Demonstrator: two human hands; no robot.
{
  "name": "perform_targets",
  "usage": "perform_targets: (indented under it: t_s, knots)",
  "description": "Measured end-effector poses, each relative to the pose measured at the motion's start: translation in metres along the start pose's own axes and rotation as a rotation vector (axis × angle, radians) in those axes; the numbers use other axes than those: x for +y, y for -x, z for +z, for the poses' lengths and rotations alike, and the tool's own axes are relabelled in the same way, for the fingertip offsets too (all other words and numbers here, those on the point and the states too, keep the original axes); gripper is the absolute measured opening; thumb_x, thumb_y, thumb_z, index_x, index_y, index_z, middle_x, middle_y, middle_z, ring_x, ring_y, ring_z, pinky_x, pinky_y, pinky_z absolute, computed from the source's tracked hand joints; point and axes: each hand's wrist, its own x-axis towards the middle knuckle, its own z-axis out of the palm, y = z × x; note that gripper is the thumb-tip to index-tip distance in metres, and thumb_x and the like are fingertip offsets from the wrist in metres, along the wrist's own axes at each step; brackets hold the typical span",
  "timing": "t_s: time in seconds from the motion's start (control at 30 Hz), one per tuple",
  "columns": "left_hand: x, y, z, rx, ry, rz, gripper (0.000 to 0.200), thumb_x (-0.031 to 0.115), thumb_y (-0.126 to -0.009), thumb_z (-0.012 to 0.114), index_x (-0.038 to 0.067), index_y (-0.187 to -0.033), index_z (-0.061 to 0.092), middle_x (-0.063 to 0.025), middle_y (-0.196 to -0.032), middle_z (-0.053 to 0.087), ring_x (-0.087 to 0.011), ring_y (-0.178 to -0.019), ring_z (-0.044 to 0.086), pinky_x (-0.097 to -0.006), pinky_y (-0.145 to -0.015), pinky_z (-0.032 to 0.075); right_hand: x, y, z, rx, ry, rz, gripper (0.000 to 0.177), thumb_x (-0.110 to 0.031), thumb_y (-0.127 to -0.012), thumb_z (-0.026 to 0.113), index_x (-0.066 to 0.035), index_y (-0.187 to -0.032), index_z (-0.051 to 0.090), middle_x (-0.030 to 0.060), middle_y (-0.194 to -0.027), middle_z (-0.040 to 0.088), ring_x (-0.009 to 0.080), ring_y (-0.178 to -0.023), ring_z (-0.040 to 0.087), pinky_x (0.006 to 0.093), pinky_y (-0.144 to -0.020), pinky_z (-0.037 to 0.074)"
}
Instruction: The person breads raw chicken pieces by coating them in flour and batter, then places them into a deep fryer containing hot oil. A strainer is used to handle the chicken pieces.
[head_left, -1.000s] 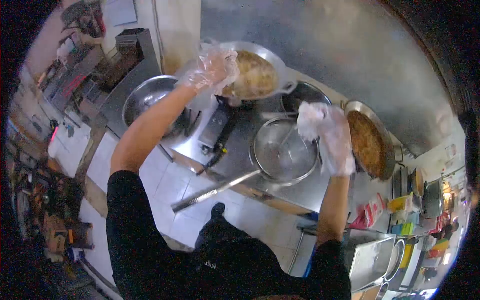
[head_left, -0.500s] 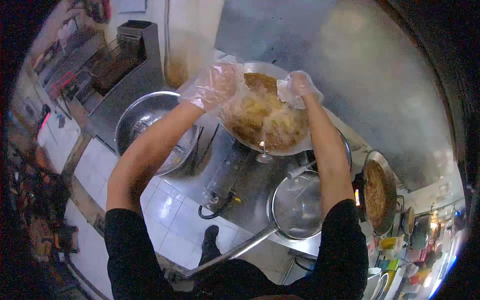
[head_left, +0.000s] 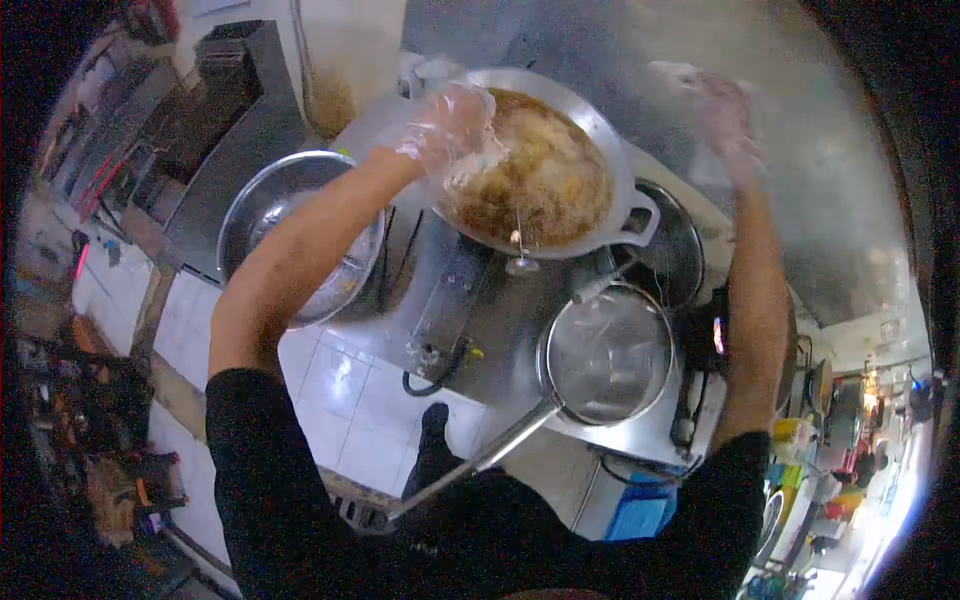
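A wide metal wok (head_left: 620, 180) holds brown, bubbling oil with pale food frying in it (head_left: 550, 170). Over its left rim is my left hand (head_left: 450, 125), in a clear plastic glove, fingers curled in; whatever they hold is hidden. Pale, batter-like residue shows on the glove's lower side. My right hand (head_left: 725, 120), gloved too, is raised to the right of the wok, apart from it and smeared by motion. A thermometer (head_left: 521, 265) with a round dial hangs at the wok's near rim.
A large steel bowl (head_left: 232, 235) stands at the left under my left forearm. A long-handled strainer (head_left: 610, 350) rests at the front right, its handle (head_left: 475, 465) reaching toward me. A dark round pan (head_left: 685, 235) sits right of the wok. Steam drifts at the upper right.
My right hand has swung from above the wok out to the right. My left hand stays by the left rim. The whole view has shifted slightly, and the wok's right handle now shows.
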Motion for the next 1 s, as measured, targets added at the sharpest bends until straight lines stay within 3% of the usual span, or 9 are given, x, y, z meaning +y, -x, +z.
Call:
perform_targets:
  t_s: [0.07, 0.3, 0.43, 0.53, 0.6, 0.7, 0.83, 0.9, 1.0]
  knots:
    - [0.016, -0.022, -0.01, -0.356, 0.421, -0.343, 0.023, 0.019, -0.067, 0.058, 0.0, -0.078, 0.062, -0.0176, -0.071, 0.06, -0.032, -0.062, 0.059, -0.0414, -0.059, 0.048, 0.026, 0.074, -0.056, 0.044, -0.1, 0.143, 0.032, -0.027, -0.084, 0.048, -0.003, -0.102, 0.058, 0.0108, -0.097, 0.06, 0.0223, -0.091, 0.056, 0.0321, -0.085, 0.042]
    - [0.029, -0.002, 0.053, -0.41, 0.838, -0.287, 0.021, 0.021, -0.062, 0.059, 0.002, -0.069, 0.064, -0.0195, -0.071, 0.061, -0.0329, -0.065, 0.06, -0.0409, -0.062, 0.048, 0.004, 0.371, -0.166, 0.188, -0.505, 0.928, 0.027, -0.018, -0.083, 0.052, -0.001, -0.104, 0.058, 0.0099, -0.096, 0.061, 0.0206, -0.084, 0.057, 0.0289, -0.079, 0.044]
    - [0.026, -0.029, 0.047, -0.583, 0.592, -0.278, 0.019, 0.022, -0.07, 0.058, 0.005, -0.076, 0.063, -0.0152, -0.073, 0.061, -0.03, -0.067, 0.059, -0.0393, -0.064, 0.048, -0.023, 0.513, -0.163, 0.095, -0.158, 0.79, 0.029, -0.021, -0.082, 0.056, 0.001, -0.101, 0.059, 0.0109, -0.091, 0.062, 0.021, -0.08, 0.058, 0.0307, -0.074, 0.046]
    - [0.026, -0.098, -0.038, -0.751, 0.233, -0.287, 0.018, 0.023, -0.079, 0.053, 0.008, -0.084, 0.063, -0.0121, -0.077, 0.063, -0.0278, -0.071, 0.059, -0.0389, -0.066, 0.048, -0.043, 0.617, -0.161, -0.011, -0.118, 1.16, 0.029, -0.023, -0.081, 0.057, 0.001, -0.097, 0.06, 0.0132, -0.089, 0.063, 0.0217, -0.08, 0.059, 0.0321, -0.074, 0.046]
    - [0.021, -0.134, -0.072, -0.562, 0.188, -0.317, 0.022, 0.025, -0.082, 0.05, 0.011, -0.094, 0.062, -0.0113, -0.085, 0.063, -0.0265, -0.08, 0.058, -0.0388, -0.07, 0.048, -0.062, 0.638, -0.178, -0.096, -0.342, 1.421, 0.028, -0.024, -0.083, 0.055, 0.0, -0.095, 0.062, 0.0131, -0.088, 0.063, 0.0217, -0.079, 0.059, 0.0326, -0.073, 0.046]
    - [0.039, -0.196, -0.128, -0.266, 0.337, -0.305, 0.029, 0.027, -0.084, 0.048, 0.012, -0.106, 0.059, -0.0098, -0.097, 0.061, -0.0233, -0.091, 0.057, -0.037, -0.075, 0.047, -0.089, 0.722, -0.183, 0.028, -0.346, 1.28, 0.026, -0.024, -0.083, 0.053, -0.003, -0.096, 0.062, 0.0113, -0.091, 0.062, 0.021, -0.082, 0.058, 0.0316, -0.076, 0.044]
    - [0.15, -0.27, -0.196, -0.172, 1.483, -0.215, 0.035, 0.024, -0.085, 0.052, 0.009, -0.116, 0.053, -0.0069, -0.108, 0.057, -0.0157, -0.096, 0.053, -0.0299, -0.082, 0.043, -0.134, 0.825, -0.17, 0.311, -0.296, 1.457, 0.03, -0.015, -0.081, 0.055, -0.003, -0.109, 0.054, 0.01, -0.103, 0.057, 0.0185, -0.093, 0.054, 0.0262, -0.085, 0.04]
    - [0.261, -0.301, -0.258, -0.233, 0.876, -0.119, 0.025, 0.022, -0.088, 0.047, 0.007, -0.103, 0.061, -0.0091, -0.097, 0.061, -0.0177, -0.091, 0.057, -0.0292, -0.082, 0.045, -0.164, 0.872, -0.16, 0.502, -0.639, 1.803, 0.04, -0.016, -0.08, 0.057, -0.005, -0.117, 0.048, 0.0085, -0.111, 0.052, 0.0165, -0.098, 0.052, 0.0233, -0.085, 0.04]
    - [0.411, -0.298, -0.279, -0.053, 1.238, 0.088, 0.027, 0.024, -0.084, 0.056, 0.006, -0.104, 0.06, -0.0062, -0.089, 0.061, -0.0123, -0.074, 0.058, -0.0237, -0.062, 0.048, -0.142, 0.869, -0.182, 0.289, -0.788, 1.95, 0.025, -0.029, -0.081, 0.056, -0.004, -0.086, 0.061, 0.0064, -0.082, 0.06, 0.0144, -0.079, 0.055, 0.0267, -0.069, 0.043]
